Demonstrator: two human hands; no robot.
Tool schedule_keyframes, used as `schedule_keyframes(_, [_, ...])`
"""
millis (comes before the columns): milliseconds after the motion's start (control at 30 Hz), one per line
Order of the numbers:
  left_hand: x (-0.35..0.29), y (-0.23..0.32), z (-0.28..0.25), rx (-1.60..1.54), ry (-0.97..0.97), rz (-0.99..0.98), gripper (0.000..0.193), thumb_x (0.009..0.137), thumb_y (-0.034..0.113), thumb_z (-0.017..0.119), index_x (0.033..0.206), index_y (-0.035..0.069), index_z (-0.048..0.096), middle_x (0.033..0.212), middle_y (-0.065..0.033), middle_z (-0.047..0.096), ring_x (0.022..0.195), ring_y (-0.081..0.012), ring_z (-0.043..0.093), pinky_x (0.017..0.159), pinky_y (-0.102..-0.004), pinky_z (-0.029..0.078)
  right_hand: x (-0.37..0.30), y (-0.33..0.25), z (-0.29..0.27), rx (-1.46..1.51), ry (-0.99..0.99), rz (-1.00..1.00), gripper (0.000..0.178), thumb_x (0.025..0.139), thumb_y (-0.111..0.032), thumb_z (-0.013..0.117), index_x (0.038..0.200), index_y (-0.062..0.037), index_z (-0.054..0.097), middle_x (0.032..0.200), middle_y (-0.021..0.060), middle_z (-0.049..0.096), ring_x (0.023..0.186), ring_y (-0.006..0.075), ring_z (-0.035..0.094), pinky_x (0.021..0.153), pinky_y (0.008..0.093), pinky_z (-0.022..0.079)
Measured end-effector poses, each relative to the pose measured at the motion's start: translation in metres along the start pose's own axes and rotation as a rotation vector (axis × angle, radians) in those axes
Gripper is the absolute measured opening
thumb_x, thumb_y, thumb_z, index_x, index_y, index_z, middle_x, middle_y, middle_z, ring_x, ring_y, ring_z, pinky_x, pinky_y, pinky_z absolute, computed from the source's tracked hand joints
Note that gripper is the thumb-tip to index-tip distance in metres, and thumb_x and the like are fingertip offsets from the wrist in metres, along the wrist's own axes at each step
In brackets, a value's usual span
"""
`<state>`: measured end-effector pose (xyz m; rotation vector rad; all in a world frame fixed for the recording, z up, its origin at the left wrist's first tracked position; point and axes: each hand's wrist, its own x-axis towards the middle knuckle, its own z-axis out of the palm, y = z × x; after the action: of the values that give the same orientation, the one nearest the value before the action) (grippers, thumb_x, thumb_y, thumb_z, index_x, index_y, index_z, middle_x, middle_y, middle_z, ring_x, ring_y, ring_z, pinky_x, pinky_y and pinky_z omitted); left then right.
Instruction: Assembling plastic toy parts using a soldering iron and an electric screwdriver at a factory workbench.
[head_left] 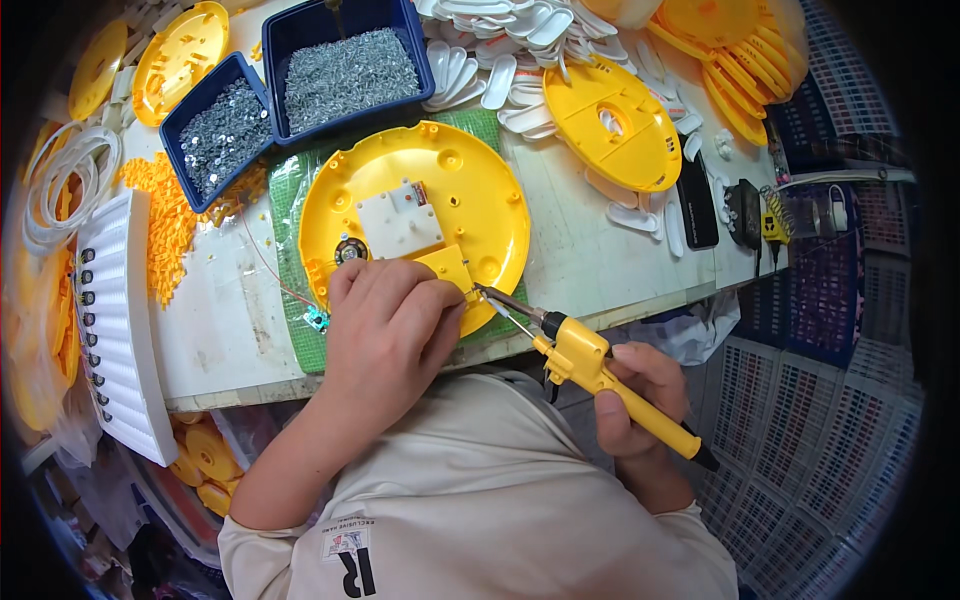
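Observation:
A round yellow plastic housing (480, 190) lies on a green mat (286, 235). In it sit a white gearbox-like block (402, 225), a small round speaker (350, 250) and a yellow rectangular box (446, 265). My left hand (385, 315) rests on the housing's near edge, fingers curled together beside the yellow box; what they pinch is hidden. My right hand (640, 395) grips a yellow soldering gun (590, 360). Its dark tip meets or nearly meets the yellow box's right end. A small green circuit board (316, 319) on thin wires lies left of my left hand.
Blue bins of screws (350, 80) and washers (222, 138) stand behind the housing. Small orange parts (168, 225) and a white tray of speakers (125, 320) are at left. Yellow discs (615, 125), white plastic pieces (520, 95) and a black phone-like slab (697, 205) lie right.

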<state>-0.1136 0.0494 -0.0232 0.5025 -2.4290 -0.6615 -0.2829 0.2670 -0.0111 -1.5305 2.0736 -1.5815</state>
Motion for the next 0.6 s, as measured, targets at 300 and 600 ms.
schedule_keyframes(300, [0.002, 0.001, 0.001, 0.016, -0.005, 0.002, 0.02, 0.079, 0.01, 0.081, 0.093, 0.012, 0.067, 0.09, -0.003, 0.061, 0.088, -0.0228, 0.063, 0.085, -0.0398, 0.041, -0.001, 0.003, 0.002, 0.049, -0.005, -0.006, 0.035, 0.084, -0.016, 0.073, 0.111, 0.0018, 0.059, 0.076, 0.0119, 0.066, 0.057, 0.0194, 0.062, 0.055, 0.0303, 0.053])
schedule_keyframes(600, [0.002, 0.0, 0.0, -0.006, -0.01, -0.007, 0.019, 0.079, 0.01, 0.081, 0.092, 0.012, 0.068, 0.089, -0.0029, 0.062, 0.087, -0.023, 0.063, 0.084, -0.0397, 0.041, 0.006, 0.002, 0.002, 0.107, -0.037, -0.008, 0.032, 0.084, -0.014, 0.073, 0.108, -0.0004, 0.056, 0.074, 0.0116, 0.064, 0.056, 0.0191, 0.06, 0.054, 0.0302, 0.051])
